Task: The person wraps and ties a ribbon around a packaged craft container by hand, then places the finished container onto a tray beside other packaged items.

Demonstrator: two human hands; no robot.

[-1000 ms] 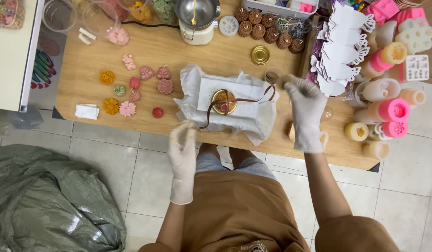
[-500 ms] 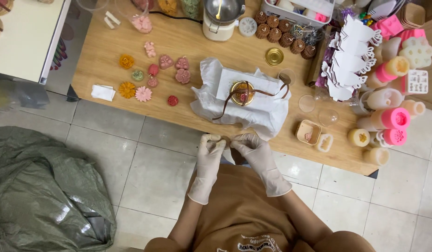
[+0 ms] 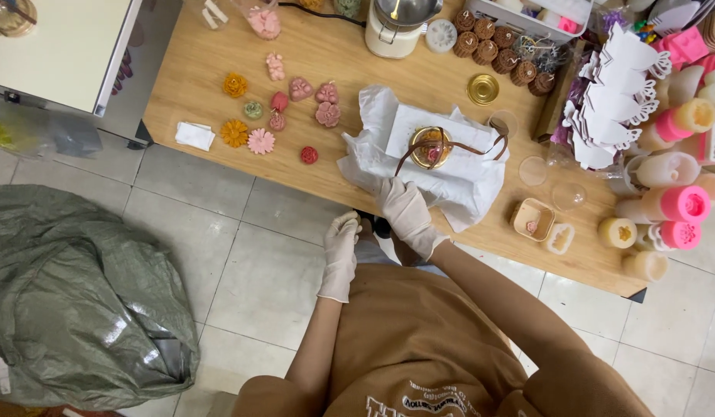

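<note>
Head view, looking straight down on wooden table [image 3: 218, 69].

Work item: small round gold tin [image 3: 431, 147] on white box [image 3: 419, 135], set on crumpled white tissue paper [image 3: 450, 181] near table's front edge. Brown ribbon [image 3: 469, 147] laid loosely over tin, ends trailing left and right.

Progress, judged from layout: tin placed on paper, ribbon draped across. No bow or knot visible; paper open, not folded over. Gold lid [image 3: 482, 89] lying apart behind paper, so closing apparently outstanding. Wrapping judged early to middle stage.

Right hand [image 3: 407, 212]: gloved, resting on front-left edge of tissue paper, fingers curled at paper's border near ribbon's left end. Pinching paper or merely touching: cannot tell. Tin just beyond fingertips, not touched.

Left hand [image 3: 340, 247]: gloved, below table edge, close to body, holding nothing visible, fingers loosely together. Well short of tin. Hands apart, left lower and nearer body.

Surroundings: flower-shaped candles [image 3: 253, 123] spread at table's left; silicone moulds [image 3: 674, 205] at right; white paper cut-outs [image 3: 608, 108] behind; green sack [image 3: 72, 301] on tiled floor.
</note>
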